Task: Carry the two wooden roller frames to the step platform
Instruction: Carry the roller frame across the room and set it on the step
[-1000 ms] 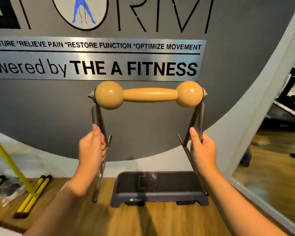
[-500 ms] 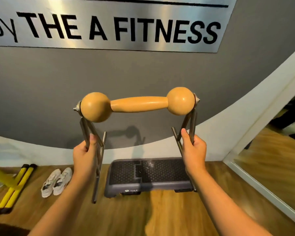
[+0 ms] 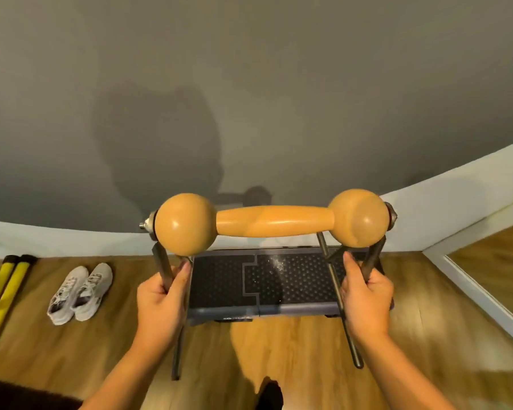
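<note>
Nearest, the left hand (image 3: pixel 160 300) is closed round the left metal legs of a roller frame (image 3: pixel 274 221), and the right hand (image 3: pixel 367 297) is closed round its right legs, so the frame hangs in the air with its wooden roller level on top. Just beyond and below it, the step (image 3: pixel 225 281) lies on the wood floor (image 3: pixel 308 350) against the grey wall (image 3: pixel 249 84). White shoes (image 3: pixel 80 288) sit on the floor left of the step, with yellow bars (image 3: pixel 0 291) at the floor's left edge.

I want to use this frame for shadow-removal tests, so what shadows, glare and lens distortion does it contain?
Head view: the person and roller frame throw a soft shadow on the grey wall; small highlights sit on the wooden balls; a bright patch glares off the wood floor below the step platform; the wide lens bends the baseboard into a curve.
</note>
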`<state>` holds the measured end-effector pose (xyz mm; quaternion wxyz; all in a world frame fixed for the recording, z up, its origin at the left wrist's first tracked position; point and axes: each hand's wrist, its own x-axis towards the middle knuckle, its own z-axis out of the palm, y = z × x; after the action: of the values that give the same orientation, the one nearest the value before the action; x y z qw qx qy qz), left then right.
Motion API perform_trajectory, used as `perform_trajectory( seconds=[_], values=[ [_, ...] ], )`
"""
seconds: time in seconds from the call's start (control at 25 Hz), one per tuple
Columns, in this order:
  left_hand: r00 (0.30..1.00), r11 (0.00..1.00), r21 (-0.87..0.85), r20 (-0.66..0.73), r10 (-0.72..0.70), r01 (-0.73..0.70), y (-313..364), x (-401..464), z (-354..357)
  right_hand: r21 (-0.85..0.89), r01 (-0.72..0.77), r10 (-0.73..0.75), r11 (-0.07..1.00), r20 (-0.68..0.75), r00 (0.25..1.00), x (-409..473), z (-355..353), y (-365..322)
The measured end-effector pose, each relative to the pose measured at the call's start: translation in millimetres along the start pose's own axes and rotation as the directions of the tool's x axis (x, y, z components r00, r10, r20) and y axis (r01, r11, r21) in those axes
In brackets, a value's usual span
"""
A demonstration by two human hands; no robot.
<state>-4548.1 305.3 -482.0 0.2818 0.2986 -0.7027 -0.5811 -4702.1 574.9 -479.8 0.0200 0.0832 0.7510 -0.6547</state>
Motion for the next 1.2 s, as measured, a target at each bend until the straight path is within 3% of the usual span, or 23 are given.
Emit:
perform_trajectory(
  seconds=[0.24, 0.48, 0.8, 1.2],
  values=[
    [0.992, 0.991, 0.048, 0.011, -0.125, 0.125, -137, 49, 40, -0.057, -0.108, 0.1, 0.993, -0.136, 0.986, 67, 50, 149],
    [0.974, 0.973, -0.062, -0.033, -0.224, 0.221, -276, 78, 76, -0.211, 0.088, -0.102, 0.974, -0.058, 0.993, 124, 93, 273],
    [0.986, 0.983, -0.086, -0.004, -0.165, 0.164, -404, 122, 104, -0.018, -0.063, 0.061, 0.998, -0.109, 0.992, 158, 152, 381],
    [0.995, 0.982, -0.162, 0.003, -0.099, 0.098, -499, 140, 125, -0.027, 0.034, -0.037, 0.999, -0.104, 0.994, 184, 184, 453]
  ],
)
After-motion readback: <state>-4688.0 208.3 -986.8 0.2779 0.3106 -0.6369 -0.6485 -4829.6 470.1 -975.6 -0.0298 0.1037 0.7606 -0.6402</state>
